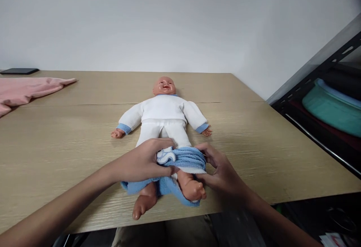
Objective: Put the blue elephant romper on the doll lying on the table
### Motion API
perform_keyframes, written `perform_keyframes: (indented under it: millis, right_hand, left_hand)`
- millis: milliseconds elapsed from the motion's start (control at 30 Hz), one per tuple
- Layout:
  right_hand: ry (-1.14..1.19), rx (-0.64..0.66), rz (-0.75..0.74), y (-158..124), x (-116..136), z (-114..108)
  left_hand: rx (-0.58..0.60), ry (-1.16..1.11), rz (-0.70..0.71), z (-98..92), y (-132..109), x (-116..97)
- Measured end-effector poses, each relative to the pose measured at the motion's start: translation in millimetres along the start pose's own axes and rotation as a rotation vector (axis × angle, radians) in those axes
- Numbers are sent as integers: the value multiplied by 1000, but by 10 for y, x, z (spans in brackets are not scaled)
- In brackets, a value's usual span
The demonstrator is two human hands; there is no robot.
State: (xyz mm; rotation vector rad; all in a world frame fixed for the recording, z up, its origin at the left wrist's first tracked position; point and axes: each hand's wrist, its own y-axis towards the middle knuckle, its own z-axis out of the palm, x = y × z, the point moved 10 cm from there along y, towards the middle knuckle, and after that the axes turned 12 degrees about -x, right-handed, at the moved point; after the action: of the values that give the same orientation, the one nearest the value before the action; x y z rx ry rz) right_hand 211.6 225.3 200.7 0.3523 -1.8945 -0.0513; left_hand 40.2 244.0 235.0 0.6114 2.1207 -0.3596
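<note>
A baby doll (163, 108) in a white top and white trousers with blue cuffs lies on its back, head away from me. Blue and white terry cloth clothing (188, 157) is bunched around its leg on the right, above the bare foot (193, 190). My left hand (149, 160) grips the left side of this bunched cloth, fingers partly hidden behind it. On the other side, my right hand (218, 166) pinches the cloth between thumb and fingers. More blue cloth (166, 187) lies under both lower legs. The other bare foot (144, 202) points toward me.
The doll rests on a wooden table (254, 141) against a white wall. Pink cloth (31, 91) and a dark flat device (19, 71) lie at the far left. At right stands a black rack (313, 115) holding folded green cloth (332, 108).
</note>
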Motion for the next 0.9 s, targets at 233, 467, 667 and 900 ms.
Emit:
perform_keyframes:
  millis: [233, 467, 667, 900]
  right_hand:
    - [-135, 29, -258, -144, 207, 94]
    - [-312, -11, -365, -208, 225, 47]
    - [-246, 57, -339, 31, 232, -70]
    - [-14, 442, -53, 227, 140, 8]
  left_hand:
    - [20, -18, -49, 46, -23, -16]
    - [27, -34, 3, 59, -16, -46]
    - [13, -11, 33, -11, 5, -22]
    - [15, -139, 47, -8, 64, -47]
